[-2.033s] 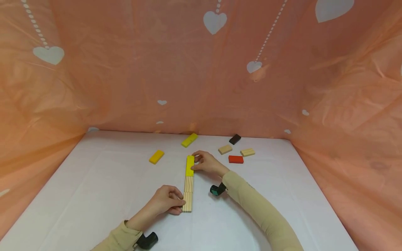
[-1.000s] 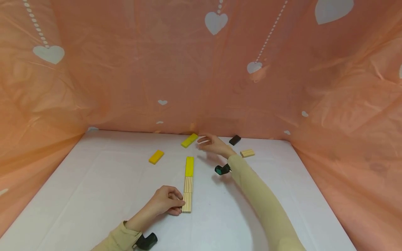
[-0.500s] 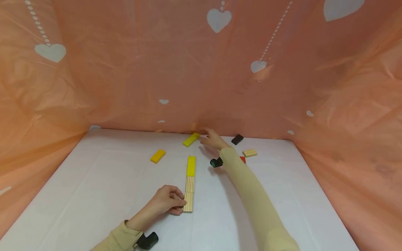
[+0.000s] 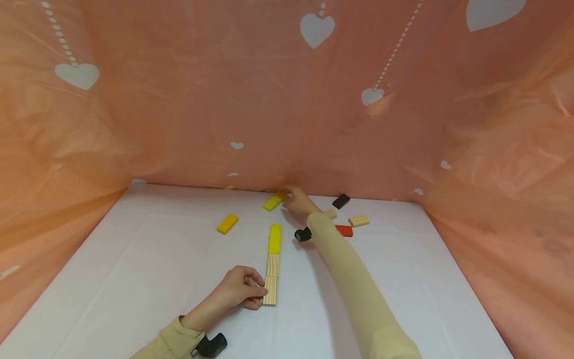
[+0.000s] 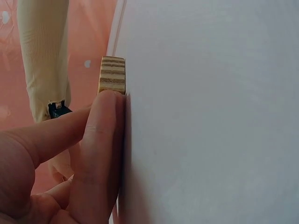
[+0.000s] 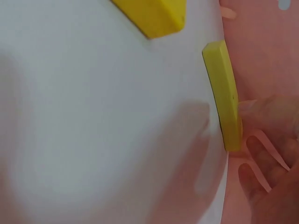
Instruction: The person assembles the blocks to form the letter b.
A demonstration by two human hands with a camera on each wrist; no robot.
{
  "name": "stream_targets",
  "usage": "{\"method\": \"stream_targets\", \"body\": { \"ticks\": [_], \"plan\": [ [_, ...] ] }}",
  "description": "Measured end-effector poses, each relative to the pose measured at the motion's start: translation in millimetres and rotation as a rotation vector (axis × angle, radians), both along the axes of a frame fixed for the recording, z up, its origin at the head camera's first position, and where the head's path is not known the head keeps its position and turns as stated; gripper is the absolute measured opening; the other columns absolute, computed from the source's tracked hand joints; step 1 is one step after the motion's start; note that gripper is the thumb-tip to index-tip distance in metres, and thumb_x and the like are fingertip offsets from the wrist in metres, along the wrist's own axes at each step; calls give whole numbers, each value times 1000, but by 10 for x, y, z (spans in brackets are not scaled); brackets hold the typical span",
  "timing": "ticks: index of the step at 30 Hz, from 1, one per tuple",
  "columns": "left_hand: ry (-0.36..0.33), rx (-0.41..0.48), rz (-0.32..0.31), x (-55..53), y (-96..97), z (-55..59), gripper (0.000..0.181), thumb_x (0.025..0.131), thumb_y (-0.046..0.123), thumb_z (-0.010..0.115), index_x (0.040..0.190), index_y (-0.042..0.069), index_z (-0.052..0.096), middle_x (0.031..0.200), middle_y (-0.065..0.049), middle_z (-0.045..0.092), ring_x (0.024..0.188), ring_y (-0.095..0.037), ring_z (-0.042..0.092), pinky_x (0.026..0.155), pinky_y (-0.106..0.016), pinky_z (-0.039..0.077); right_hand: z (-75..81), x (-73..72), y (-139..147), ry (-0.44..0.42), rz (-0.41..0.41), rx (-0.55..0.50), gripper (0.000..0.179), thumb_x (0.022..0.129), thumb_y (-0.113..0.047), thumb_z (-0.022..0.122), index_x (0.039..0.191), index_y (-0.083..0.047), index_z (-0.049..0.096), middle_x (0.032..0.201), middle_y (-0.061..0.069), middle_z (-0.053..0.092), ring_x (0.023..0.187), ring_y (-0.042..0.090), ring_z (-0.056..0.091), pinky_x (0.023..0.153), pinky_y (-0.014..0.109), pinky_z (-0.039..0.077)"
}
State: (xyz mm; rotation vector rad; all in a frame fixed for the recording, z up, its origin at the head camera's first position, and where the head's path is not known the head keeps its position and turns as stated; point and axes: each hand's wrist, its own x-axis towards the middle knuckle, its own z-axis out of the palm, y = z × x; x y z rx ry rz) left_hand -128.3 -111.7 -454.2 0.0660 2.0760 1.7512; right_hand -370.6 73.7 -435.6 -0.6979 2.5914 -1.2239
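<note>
Three flat blocks lie end to end in a row: a yellow block (image 4: 274, 238) at the far end, a wooden block (image 4: 272, 264) in the middle and a striped wooden block (image 4: 271, 293) nearest. My left hand (image 4: 241, 288) holds the nearest block at its left side, thumb on its upper edge. In the left wrist view the fingertips meet its striped end (image 5: 112, 74). Farther back, my right hand (image 4: 299, 202) is beside another yellow block (image 4: 273, 202). The right wrist view has one fingertip right at that block's (image 6: 223, 95) side, the other fingers spread apart from it.
An orange-yellow block (image 4: 227, 224) lies left of the row. To the right are a black block (image 4: 341, 201), a striped wooden block (image 4: 358, 220), a red block (image 4: 345, 231) and a pale block (image 4: 331, 214), the last partly behind the right arm. A pink curtain (image 4: 202, 99) backs the table.
My right hand has left the yellow block in the row and moved back to the other yellow block near the curtain. My left hand has stayed at the nearest wooden block.
</note>
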Motion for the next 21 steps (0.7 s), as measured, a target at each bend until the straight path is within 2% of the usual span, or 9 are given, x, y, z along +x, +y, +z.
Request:
{"method": "stream_targets", "body": {
  "ticks": [3,9,14,21],
  "plan": [
    [-3,0,1,5,4,-5,20,82,0,73,94,-7,60,68,-10,62,54,-16,65,53,-32,59,-18,3,-49,6,17,2,46,87,5,62,132,-2,52,132,10,54,122,25,48,108,38,37],
    [-1,15,-11,17,9,-11,20,81,-1,73,94,-8,60,67,-10,63,54,-16,65,53,-33,59,-54,20,-121,-74,22,36,48,88,11,55,132,-7,54,134,3,53,121,19,48,106,34,40],
    [-4,6,-11,-3,6,-15,20,82,-1,73,94,-7,59,68,-10,62,54,-15,64,53,-32,59,-77,23,-156,-47,4,65,50,87,15,47,130,-8,57,132,3,54,121,18,47,108,32,37],
    [-13,0,-12,-25,-17,-40,20,82,0,73,95,-7,59,69,-11,63,54,-16,64,53,-31,59,-97,22,-167,-40,-30,76,43,90,8,55,128,-11,59,128,0,55,120,18,47,107,32,38]
  ]
}}
